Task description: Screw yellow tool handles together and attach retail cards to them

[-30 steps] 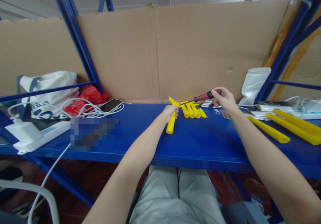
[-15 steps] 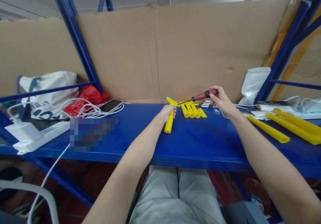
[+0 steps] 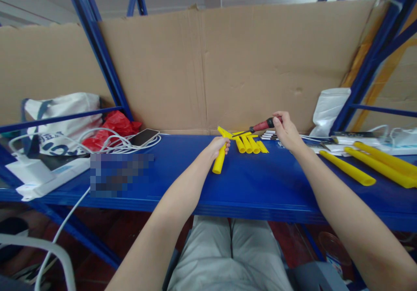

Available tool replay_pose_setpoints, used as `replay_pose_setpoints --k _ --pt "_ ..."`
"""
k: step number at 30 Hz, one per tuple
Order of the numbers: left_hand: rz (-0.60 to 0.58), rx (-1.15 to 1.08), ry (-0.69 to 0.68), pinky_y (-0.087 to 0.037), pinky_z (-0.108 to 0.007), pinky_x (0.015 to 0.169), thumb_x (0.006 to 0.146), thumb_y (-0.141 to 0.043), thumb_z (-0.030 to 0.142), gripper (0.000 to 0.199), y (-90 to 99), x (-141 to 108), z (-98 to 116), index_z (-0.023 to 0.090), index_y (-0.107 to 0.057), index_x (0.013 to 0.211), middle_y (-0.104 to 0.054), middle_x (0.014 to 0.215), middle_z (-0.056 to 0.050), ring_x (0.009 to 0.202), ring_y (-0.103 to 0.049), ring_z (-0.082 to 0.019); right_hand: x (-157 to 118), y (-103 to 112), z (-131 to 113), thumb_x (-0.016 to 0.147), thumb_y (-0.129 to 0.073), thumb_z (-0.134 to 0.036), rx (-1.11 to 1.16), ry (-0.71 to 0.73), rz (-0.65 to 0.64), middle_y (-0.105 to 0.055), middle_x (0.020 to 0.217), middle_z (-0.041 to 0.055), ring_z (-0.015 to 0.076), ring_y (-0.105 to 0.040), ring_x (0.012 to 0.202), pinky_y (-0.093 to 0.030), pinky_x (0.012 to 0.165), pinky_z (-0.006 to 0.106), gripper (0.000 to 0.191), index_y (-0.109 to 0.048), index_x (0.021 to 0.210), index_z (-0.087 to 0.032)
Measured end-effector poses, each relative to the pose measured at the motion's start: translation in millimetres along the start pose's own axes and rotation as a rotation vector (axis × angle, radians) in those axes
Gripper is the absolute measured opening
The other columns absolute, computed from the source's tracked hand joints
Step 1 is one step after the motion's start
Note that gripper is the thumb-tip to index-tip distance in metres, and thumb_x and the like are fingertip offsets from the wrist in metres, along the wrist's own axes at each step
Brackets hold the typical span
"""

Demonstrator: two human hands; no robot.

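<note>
My left hand [image 3: 219, 146] is wrapped round a yellow T-shaped plastic piece [image 3: 218, 164], its tubular stem pointing down toward me and its crossbar at the top. In my right hand [image 3: 287, 130] is a screwdriver [image 3: 261, 126] with a red and black handle. Its dark shaft runs left to the crossbar end of the yellow piece; whether the tip sits in a screw is too small to tell. Just right of my left hand, several similar yellow T-shaped pieces [image 3: 248, 146] lie side by side on the blue shelf [image 3: 182, 169].
Long yellow tubes [image 3: 348, 168] lie at the right. A white pouch [image 3: 331, 110] leans on the cardboard back panel [image 3: 156, 74]. To the left are a phone [image 3: 144, 137], coiled white cables, a red plastic bag [image 3: 114, 128], a cloth bag [image 3: 65, 121] and a power strip [image 3: 58, 179].
My right hand has turned slightly around the screwdriver handle, covering more of its end. The yellow piece in my left hand has tilted a little.
</note>
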State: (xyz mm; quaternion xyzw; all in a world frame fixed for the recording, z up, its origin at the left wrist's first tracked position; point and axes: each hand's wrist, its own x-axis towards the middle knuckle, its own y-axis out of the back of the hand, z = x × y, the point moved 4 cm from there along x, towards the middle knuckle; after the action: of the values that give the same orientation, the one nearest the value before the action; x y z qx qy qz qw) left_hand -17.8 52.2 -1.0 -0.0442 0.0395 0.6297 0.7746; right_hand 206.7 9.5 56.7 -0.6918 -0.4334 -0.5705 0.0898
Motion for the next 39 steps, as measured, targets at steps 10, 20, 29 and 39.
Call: replay_pose_setpoints --k 10,20,29,39 --pt "-0.041 0.016 -0.001 -0.024 -0.018 0.034 0.076 -0.041 0.003 0.018 -5.5 -3 0 0.019 -0.037 0.066 -0.036 0.04 0.008 0.029 -0.031 -0.005 -1 8 -6 0.085 -0.038 -0.038 -0.051 -0.089 0.109 -0.059 0.082 0.0055 0.0184 -0.056 0.074 -0.044 0.069 0.032 0.024 -0.05 0.095 -0.021" --pt "-0.007 0.027 -0.02 -0.024 -0.017 0.035 0.077 -0.042 0.003 0.018 -4.7 -5 2 0.019 -0.037 0.068 -0.036 0.04 0.009 0.029 -0.031 -0.005 1 4 6 0.08 -0.048 -0.04 0.174 -0.232 0.105 -0.055 0.068 0.0008 0.0142 -0.052 0.06 -0.043 0.056 0.027 0.02 -0.052 0.083 -0.021" --pt "0.002 0.052 -0.063 -0.024 -0.018 0.036 0.075 -0.042 0.003 0.018 -5.1 -5 3 0.018 -0.038 0.067 -0.037 0.042 0.008 0.03 -0.032 -0.005 0 2 -1 0.067 -0.062 -0.057 0.655 -0.521 0.031 -0.045 0.039 -0.0063 0.0083 -0.039 0.028 -0.028 0.029 0.02 0.039 -0.054 0.078 -0.021" --pt "0.002 0.052 -0.076 -0.024 -0.018 0.035 0.074 -0.042 0.003 0.016 -5.8 -5 3 0.018 -0.038 0.07 -0.036 0.04 0.009 0.029 -0.032 -0.005 2 6 1 0.062 -0.071 -0.049 0.718 -0.519 0.074 -0.047 0.04 -0.0063 0.0067 -0.039 0.028 -0.027 0.028 0.019 0.039 -0.044 0.064 -0.021"
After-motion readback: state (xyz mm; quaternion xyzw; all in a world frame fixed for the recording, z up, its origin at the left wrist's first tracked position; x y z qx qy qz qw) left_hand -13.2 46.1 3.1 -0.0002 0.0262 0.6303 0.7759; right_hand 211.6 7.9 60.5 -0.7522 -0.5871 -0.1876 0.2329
